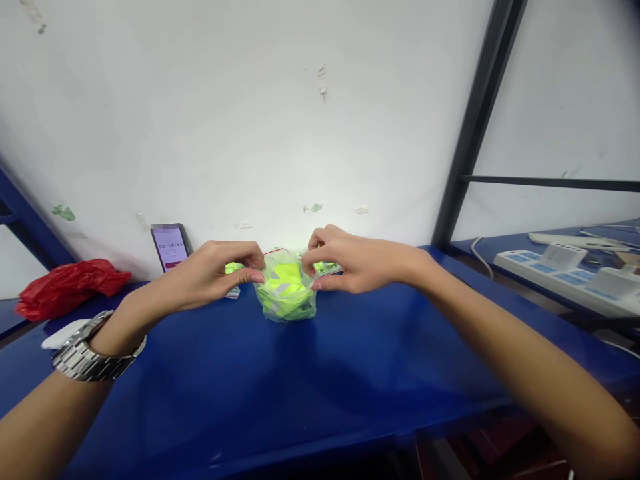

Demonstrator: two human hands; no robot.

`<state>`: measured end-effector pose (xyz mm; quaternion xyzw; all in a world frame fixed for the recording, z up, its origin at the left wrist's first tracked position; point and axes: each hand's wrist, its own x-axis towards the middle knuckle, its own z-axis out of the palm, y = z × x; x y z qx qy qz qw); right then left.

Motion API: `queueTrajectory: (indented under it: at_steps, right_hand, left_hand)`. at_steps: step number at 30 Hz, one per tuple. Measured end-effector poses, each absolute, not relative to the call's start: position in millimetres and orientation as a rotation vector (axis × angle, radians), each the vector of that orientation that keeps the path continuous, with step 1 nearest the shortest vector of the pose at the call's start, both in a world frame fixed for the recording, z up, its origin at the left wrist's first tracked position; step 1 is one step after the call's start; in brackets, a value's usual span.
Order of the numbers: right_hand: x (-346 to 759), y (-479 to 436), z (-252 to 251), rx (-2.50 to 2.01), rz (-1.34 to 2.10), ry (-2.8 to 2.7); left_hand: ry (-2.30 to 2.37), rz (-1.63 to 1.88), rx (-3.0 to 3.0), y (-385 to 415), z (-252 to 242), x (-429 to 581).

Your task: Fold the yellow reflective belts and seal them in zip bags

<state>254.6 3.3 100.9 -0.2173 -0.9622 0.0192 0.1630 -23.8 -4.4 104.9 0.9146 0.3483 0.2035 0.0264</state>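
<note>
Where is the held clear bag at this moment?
In the head view, the clear bag is slightly left of centre, between the left hand and right hand.

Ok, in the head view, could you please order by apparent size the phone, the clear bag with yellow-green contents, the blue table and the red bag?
1. Blue table
2. Red bag and clear bag: too close to rank surely, though the red one looks wider
3. Phone

Room is lying open on the near table [310, 393]; packet [286, 293] is blocking the middle, wall [240, 133] far, bag [75, 287] left.
</note>
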Motion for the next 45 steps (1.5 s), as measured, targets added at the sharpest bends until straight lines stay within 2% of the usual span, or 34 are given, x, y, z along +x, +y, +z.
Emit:
queueTrajectory:
  at_steps: [3, 10, 20, 23, 27, 40, 45]
  right_hand:
    - [264, 8, 99, -0.603, 0.125, -2.684]
    - [265, 7, 83, -0.421, 0.531, -2.522]
    - [280, -3, 94, -0.42, 0.449, -2.526]
    - [283, 1, 93, -0.448, 0.315, -2.542]
    - [288, 8, 90, -0.515, 0.1, -2.517]
    - [275, 11, 61, -0.465, 0.232, -2.21]
    - [273, 15, 52, -0.458, 0.16, -2.117]
  left_hand:
    - [1.08, 0.67, 2.778, -3, 104, -28]
    - [1.097, 0.665, 2.764, -7, 96, -21]
    - [1.037, 0.627, 2.561, -13, 102, -21]
    - [1.061, 0.599, 2.575, -14, 103, -20]
    - [1.103, 0.72, 2.588, -13, 102, -17]
    - [1.153, 1.187, 2.629, -3, 75, -20]
    - [1.17, 1.194, 2.74, -1, 68, -23]
